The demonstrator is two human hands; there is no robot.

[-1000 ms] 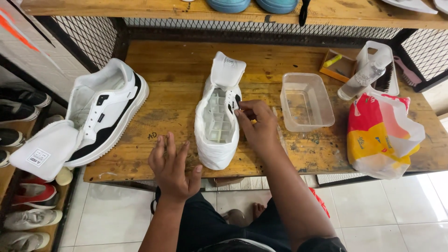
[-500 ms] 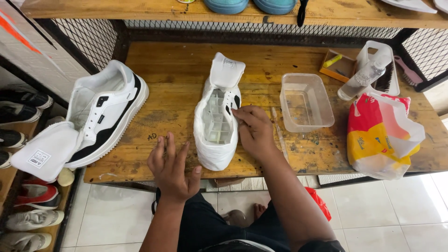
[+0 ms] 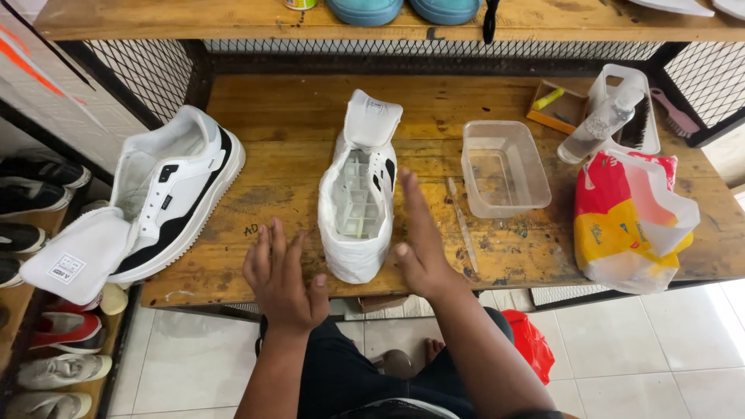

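Sneaker (image 3: 358, 194) (white, unlaced) lies between open hands.

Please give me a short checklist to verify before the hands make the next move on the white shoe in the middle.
1. Both hands free: ok. The left hand and the right hand are open and hold nothing.
2. The white shoe lies between the hands, fully on the wooden table: ok.
3. Shoe tongue folded back, opening exposed: ok.
4. Clear plastic tub apart from the shoe: ok.
5. Thin stick beside the right hand, within reach: ok.
6. Right hand touching the shoe's side: cannot tell.
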